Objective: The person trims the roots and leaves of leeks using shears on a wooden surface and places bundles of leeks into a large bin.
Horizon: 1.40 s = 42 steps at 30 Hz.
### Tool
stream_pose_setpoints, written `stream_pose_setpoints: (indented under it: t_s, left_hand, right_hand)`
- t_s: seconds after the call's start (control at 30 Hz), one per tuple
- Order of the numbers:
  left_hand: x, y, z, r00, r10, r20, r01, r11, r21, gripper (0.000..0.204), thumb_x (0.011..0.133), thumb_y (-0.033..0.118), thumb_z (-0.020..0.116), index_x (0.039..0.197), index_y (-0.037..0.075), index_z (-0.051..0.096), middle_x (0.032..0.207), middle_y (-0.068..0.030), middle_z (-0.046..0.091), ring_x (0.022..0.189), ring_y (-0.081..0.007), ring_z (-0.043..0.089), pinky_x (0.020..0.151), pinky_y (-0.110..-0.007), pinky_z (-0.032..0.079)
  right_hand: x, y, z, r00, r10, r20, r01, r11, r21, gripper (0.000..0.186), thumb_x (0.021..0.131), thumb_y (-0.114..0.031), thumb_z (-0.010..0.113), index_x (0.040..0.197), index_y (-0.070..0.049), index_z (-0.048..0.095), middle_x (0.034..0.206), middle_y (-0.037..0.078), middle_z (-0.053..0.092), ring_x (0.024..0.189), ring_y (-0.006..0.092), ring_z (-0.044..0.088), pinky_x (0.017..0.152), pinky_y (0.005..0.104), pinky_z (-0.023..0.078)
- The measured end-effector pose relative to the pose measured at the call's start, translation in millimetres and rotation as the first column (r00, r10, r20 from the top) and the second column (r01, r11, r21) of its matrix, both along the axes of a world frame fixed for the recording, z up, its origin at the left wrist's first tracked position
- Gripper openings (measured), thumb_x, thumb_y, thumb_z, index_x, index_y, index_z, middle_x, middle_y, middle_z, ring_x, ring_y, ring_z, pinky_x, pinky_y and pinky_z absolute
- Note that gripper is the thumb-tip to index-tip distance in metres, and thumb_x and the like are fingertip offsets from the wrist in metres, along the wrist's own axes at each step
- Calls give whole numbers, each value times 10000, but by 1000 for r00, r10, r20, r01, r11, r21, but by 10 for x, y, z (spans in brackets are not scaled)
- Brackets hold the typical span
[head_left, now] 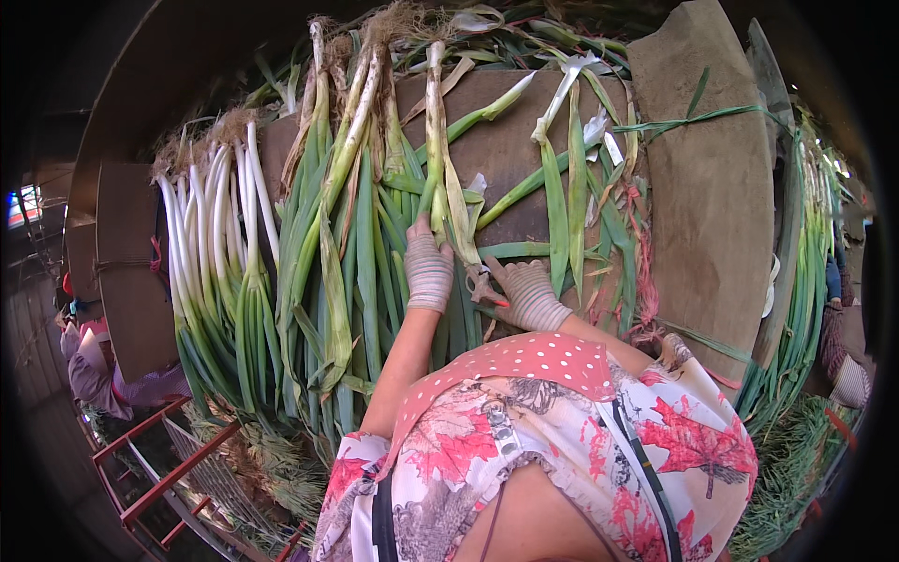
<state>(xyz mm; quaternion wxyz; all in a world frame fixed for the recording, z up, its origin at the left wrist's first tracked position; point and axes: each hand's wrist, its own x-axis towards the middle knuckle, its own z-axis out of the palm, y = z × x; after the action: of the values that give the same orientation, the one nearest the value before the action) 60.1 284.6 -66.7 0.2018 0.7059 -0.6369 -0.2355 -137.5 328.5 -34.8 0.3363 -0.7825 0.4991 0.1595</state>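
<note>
My left hand (428,270), in a striped fingerless glove, is closed around the green part of a long green onion (434,122). Its roots point away from me. A yellowish outer leaf (456,192) hangs along the stalk's right side, down towards my right hand (529,288). That hand, gloved alike, has its fingers bent round a small brownish thing (484,287) with an orange spot, which I cannot make out. Unpeeled green onions (351,131) with muddy roots lie left of my left hand. Farther left is a row of peeled green onions (220,201) with white stems.
Stripped leaves (555,206) lie on the brown board (510,131) to the right. Beyond them stands a cardboard panel (702,187) tied with green twine, near tangled pink string (646,272). A red metal frame (169,478) is at lower left. Other people's sleeves show at both sides.
</note>
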Motion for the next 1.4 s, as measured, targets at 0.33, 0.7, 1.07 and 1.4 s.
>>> stream_pose_setpoints:
  t_s: [0.33,0.7,1.07,1.4]
  left_hand:
    - [-25,-195,13,999,12,40,-18,984,176,630,793,187,728,1343,12,475,1193,-245,620,1072,-417,622,928,-457,507]
    - [-12,-324,141,993,64,-102,-32,956,293,700,776,188,678,1418,22,458,1113,-256,682,961,-356,686,886,-420,529]
    - [82,-569,355,743,311,-593,-50,909,413,623,752,82,639,1335,-62,476,1029,-154,656,825,-270,673,773,-351,546]
    - [257,-425,1450,417,448,-791,274,767,580,558,849,305,719,1283,5,537,743,-26,558,507,-137,548,480,-249,459]
  right_hand:
    - [363,-1679,-498,939,-299,170,343,859,-380,616,875,-333,619,1386,-52,420,1004,148,711,916,327,710,842,462,498]
    - [129,-2102,-351,962,-258,85,271,925,-265,821,805,-388,672,1476,-31,362,1061,163,718,955,329,712,885,503,485]
    - [-66,-1963,-189,852,-451,265,506,838,-205,887,761,-391,707,1498,-34,366,1091,209,700,994,339,690,876,444,527]
    - [-224,-3155,-650,30,-726,688,-9,688,726,742,771,-567,792,1253,-28,622,1017,92,697,941,187,675,814,321,556]
